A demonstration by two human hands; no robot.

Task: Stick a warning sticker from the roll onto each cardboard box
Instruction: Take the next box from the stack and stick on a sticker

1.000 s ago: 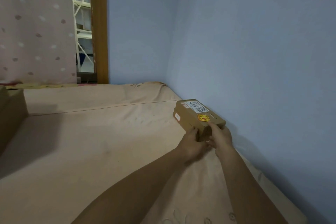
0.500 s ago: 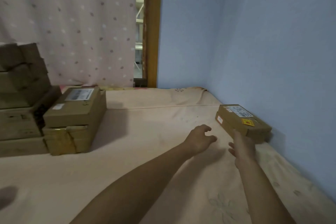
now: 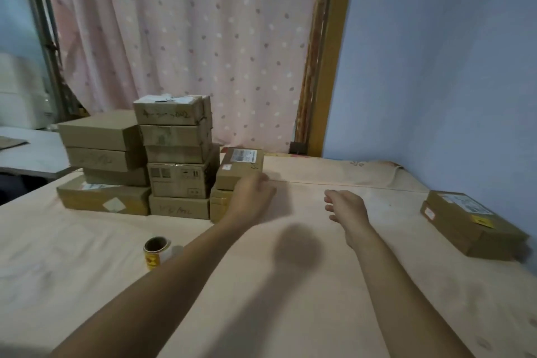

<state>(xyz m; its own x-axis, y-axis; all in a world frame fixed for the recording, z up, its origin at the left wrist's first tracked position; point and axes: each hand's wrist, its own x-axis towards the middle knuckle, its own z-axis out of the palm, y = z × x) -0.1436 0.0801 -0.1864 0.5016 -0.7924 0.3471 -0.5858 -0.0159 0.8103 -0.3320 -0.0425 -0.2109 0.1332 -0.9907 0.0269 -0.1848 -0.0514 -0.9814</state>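
Note:
A flat cardboard box (image 3: 470,224) with a yellow warning sticker (image 3: 482,221) lies by the blue wall at the right. Several plain cardboard boxes (image 3: 177,160) are stacked at the back left. The nearest of them, a small box (image 3: 240,166) with a white label, tops a low pile. My left hand (image 3: 252,195) is stretched out just in front of that box, fingers loosely curled, holding nothing. My right hand (image 3: 345,207) hovers open over the cloth, apart from both boxes. The sticker roll (image 3: 156,251) stands upright on the cloth at the front left.
A peach cloth (image 3: 290,285) covers the work surface. A dotted pink curtain (image 3: 189,38) hangs behind the stack, beside a wooden door frame (image 3: 328,67). A grey side table (image 3: 32,151) stands at the far left.
Both hands let go of the stickered box by the wall and swung left. My left hand now reaches the small labelled box. My view turned left, bringing the stack and roll into sight.

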